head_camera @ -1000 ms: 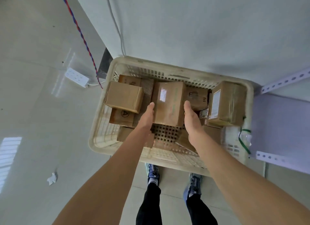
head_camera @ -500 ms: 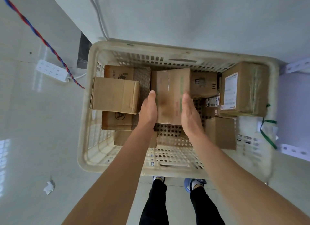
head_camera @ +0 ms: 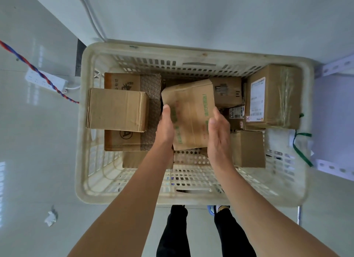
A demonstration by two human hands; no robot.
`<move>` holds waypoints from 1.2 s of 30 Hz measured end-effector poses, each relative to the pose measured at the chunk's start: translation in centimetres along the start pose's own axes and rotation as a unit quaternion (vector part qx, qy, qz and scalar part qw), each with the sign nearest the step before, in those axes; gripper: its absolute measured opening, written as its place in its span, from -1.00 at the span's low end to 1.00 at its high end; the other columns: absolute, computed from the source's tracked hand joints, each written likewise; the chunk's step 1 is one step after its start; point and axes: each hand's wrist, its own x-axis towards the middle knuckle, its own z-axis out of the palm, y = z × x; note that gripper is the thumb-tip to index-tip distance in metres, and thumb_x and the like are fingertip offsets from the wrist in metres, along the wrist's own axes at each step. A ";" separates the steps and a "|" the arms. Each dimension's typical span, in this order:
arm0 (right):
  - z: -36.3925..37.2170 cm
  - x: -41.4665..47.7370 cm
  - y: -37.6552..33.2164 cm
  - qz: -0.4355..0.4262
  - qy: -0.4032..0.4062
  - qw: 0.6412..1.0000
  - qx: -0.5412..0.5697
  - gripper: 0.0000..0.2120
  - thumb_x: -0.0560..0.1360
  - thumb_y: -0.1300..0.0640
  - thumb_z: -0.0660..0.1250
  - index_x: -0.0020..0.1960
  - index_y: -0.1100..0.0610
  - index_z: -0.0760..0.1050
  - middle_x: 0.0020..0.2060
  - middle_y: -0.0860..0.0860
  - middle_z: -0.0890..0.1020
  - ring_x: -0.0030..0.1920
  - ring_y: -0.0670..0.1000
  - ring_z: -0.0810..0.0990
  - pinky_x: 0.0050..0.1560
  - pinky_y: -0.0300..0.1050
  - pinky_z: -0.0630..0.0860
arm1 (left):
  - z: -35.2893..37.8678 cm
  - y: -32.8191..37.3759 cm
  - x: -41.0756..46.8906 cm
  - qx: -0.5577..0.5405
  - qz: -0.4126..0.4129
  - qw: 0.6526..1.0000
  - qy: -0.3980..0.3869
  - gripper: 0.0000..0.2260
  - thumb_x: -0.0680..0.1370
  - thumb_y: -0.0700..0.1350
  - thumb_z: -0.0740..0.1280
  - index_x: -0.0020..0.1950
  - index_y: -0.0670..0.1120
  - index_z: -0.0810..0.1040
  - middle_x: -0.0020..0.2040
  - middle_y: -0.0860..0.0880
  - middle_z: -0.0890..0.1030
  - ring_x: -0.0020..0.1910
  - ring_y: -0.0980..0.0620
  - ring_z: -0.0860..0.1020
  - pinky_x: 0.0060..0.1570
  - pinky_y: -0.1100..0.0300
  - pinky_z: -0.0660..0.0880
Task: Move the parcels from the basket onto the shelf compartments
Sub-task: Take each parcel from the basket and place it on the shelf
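Above pale floor, one box was pinched by left grip, braced by flat right grip; other boxes were left in the basket.

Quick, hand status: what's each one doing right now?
Left hand: gripping the green-printed box, thumb on top.
Right hand: open, fingers pressed against that box's right side.
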 end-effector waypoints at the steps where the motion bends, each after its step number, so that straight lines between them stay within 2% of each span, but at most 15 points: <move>1: -0.3 0.6 -0.3 0.010 0.009 1.000 0.010 -0.36 0.69 -0.27 -0.08 0.69 -0.04 0.14 0.62 -0.09 0.21 0.52 -0.24 0.21 0.54 -0.21 0.17 | 0.1 0.3 -0.6 0.004 0.001 1.000 -0.008 -0.09 0.47 0.61 0.07 0.69 0.11 0.27 0.63 0.01 0.39 0.59 -0.08 0.37 0.53 -0.02 0.29; 4: -1.4 3.2 -0.8 0.130 -0.007 0.990 0.043 -0.12 0.50 -0.56 -0.16 0.68 -0.13 0.15 0.66 -0.08 0.20 0.63 -0.05 0.17 0.65 0.15 0.10 | 0.0 0.2 -1.1 0.003 0.010 1.000 -0.024 -0.36 0.70 0.40 -0.01 0.66 0.07 0.28 0.43 0.10 0.50 0.34 0.03 0.53 0.16 0.21 0.48; 5: -1.7 3.9 -1.2 0.180 -0.025 0.982 0.055 0.04 0.35 -0.71 -0.17 0.67 -0.18 0.16 0.67 -0.06 0.19 0.66 0.03 0.15 0.65 0.27 0.08 | -0.1 0.2 -1.4 -0.002 0.008 1.000 -0.025 -0.36 0.68 0.42 -0.01 0.60 0.06 0.33 0.46 0.09 0.50 0.35 0.01 0.53 0.23 0.14 0.51; 6: -2.1 4.6 -1.4 0.216 -0.040 0.973 0.068 0.19 0.20 -0.80 -0.16 0.67 -0.19 0.15 0.68 -0.04 0.19 0.67 0.08 0.15 0.63 0.33 0.08 | -0.2 0.3 -1.6 -0.007 0.003 1.000 -0.022 -0.26 0.64 0.48 0.00 0.67 0.05 0.27 0.56 0.05 0.44 0.46 -0.06 0.47 0.42 -0.04 0.46; 7: -2.6 4.9 -1.6 0.237 -0.048 0.967 0.079 0.28 0.12 -0.82 -0.16 0.68 -0.17 0.14 0.68 -0.03 0.20 0.66 0.11 0.16 0.63 0.35 0.08 | -0.2 0.3 -1.9 -0.013 -0.001 1.000 -0.019 -0.20 0.60 0.53 -0.01 0.71 0.09 0.20 0.66 0.02 0.33 0.58 -0.14 0.36 0.55 -0.22 0.32; 9: -3.5 4.7 -2.5 0.244 -0.062 0.963 0.094 0.20 0.23 -0.77 -0.18 0.68 -0.12 0.17 0.66 -0.02 0.26 0.64 0.11 0.21 0.62 0.34 0.09 | -0.3 0.4 -2.7 -0.034 0.003 0.999 -0.017 -0.19 0.59 0.54 -0.05 0.74 0.13 0.13 0.71 0.02 0.23 0.67 -0.16 0.23 0.62 -0.32 0.14; 12: -5.1 3.2 -3.6 0.231 -0.056 0.962 0.130 -0.02 0.47 -0.63 -0.23 0.67 -0.09 0.21 0.63 -0.02 0.32 0.62 0.12 0.26 0.63 0.32 0.10 | -0.6 0.6 -4.9 -0.054 0.034 0.997 -0.033 -0.23 0.63 0.49 -0.12 0.73 0.09 0.18 0.68 0.02 0.31 0.66 -0.09 0.25 0.62 -0.23 0.15; 17: -8.1 -0.5 -6.5 0.210 -0.030 0.966 0.145 -0.08 0.51 -0.58 -0.23 0.65 -0.08 0.26 0.61 0.04 0.35 0.61 0.14 0.28 0.62 0.29 0.13 | -0.7 0.4 -9.8 -0.060 0.073 0.993 -0.064 -0.26 0.67 0.42 -0.17 0.62 0.04 0.40 0.21 0.12 0.59 0.25 0.04 0.50 0.28 0.00 0.29; 20: -10.1 -3.3 -9.0 0.179 -0.032 0.971 0.154 -0.08 0.53 -0.55 -0.26 0.60 -0.05 0.38 0.56 0.07 0.44 0.56 0.12 0.35 0.60 0.28 0.15 | -1.0 0.4 -12.8 -0.079 0.092 0.989 -0.082 -0.21 0.65 0.46 -0.18 0.64 0.03 0.38 0.30 0.06 0.55 0.39 -0.03 0.45 0.34 -0.01 0.29; 22: -11.6 -5.0 -10.3 0.146 -0.020 0.975 0.164 -0.11 0.56 -0.51 -0.26 0.46 -0.02 0.55 0.39 0.02 0.62 0.41 0.05 0.50 0.47 0.14 0.31 | -1.2 0.5 -14.8 -0.092 0.106 0.986 -0.087 -0.19 0.63 0.48 -0.18 0.64 0.03 0.38 0.34 0.04 0.55 0.42 -0.04 0.43 0.44 -0.08 0.26; 23: -12.3 -6.0 -11.0 0.131 -0.008 0.976 0.175 -0.17 0.60 -0.47 -0.24 0.33 -0.05 0.63 0.20 -0.07 0.73 0.26 -0.03 0.58 0.34 0.04 0.38 | -1.3 0.5 -16.0 -0.096 0.116 0.984 -0.091 -0.18 0.62 0.50 -0.17 0.63 0.04 0.40 0.36 0.04 0.57 0.44 -0.04 0.43 0.49 -0.12 0.23; 25: -13.8 -8.0 -12.4 0.114 0.016 0.972 0.203 -0.30 0.64 -0.41 -0.20 0.12 -0.13 0.66 -0.14 -0.23 0.76 0.05 -0.12 0.60 0.19 -0.06 0.40 | -1.5 0.4 -18.7 -0.100 0.139 0.980 -0.100 -0.17 0.60 0.53 -0.16 0.62 0.07 0.42 0.43 0.02 0.59 0.51 -0.04 0.43 0.56 -0.22 0.17; 26: -14.6 -8.9 -12.9 0.104 0.024 0.970 0.218 -0.34 0.64 -0.41 -0.17 0.09 -0.14 0.65 -0.18 -0.24 0.76 0.05 -0.11 0.61 0.20 -0.05 0.40 | -1.7 0.4 -20.1 -0.103 0.152 0.978 -0.103 -0.17 0.59 0.54 -0.16 0.61 0.07 0.42 0.46 0.01 0.58 0.52 -0.04 0.43 0.57 -0.26 0.15; 30: -17.4 -13.7 -14.6 0.067 -0.004 0.962 0.263 -0.29 0.59 -0.47 -0.12 0.13 -0.06 0.66 -0.03 -0.06 0.78 0.17 0.06 0.67 0.24 0.04 0.47 | -1.7 -0.7 -25.8 -0.130 0.216 0.962 -0.104 -0.23 0.63 0.49 -0.12 0.48 0.01 0.53 0.34 -0.01 0.68 0.43 -0.06 0.56 0.55 -0.26 0.29; 36: -22.5 -20.5 -16.1 0.006 -0.018 0.953 0.302 -0.28 0.61 -0.44 -0.08 0.13 0.04 0.64 -0.13 -0.05 0.77 0.01 0.03 0.68 0.00 -0.05 0.49 | -0.1 -2.5 -35.2 -0.144 0.311 0.935 -0.091 -0.27 0.60 0.46 0.01 0.38 -0.06 0.57 0.25 0.01 0.73 0.34 0.00 0.65 0.50 -0.23 0.43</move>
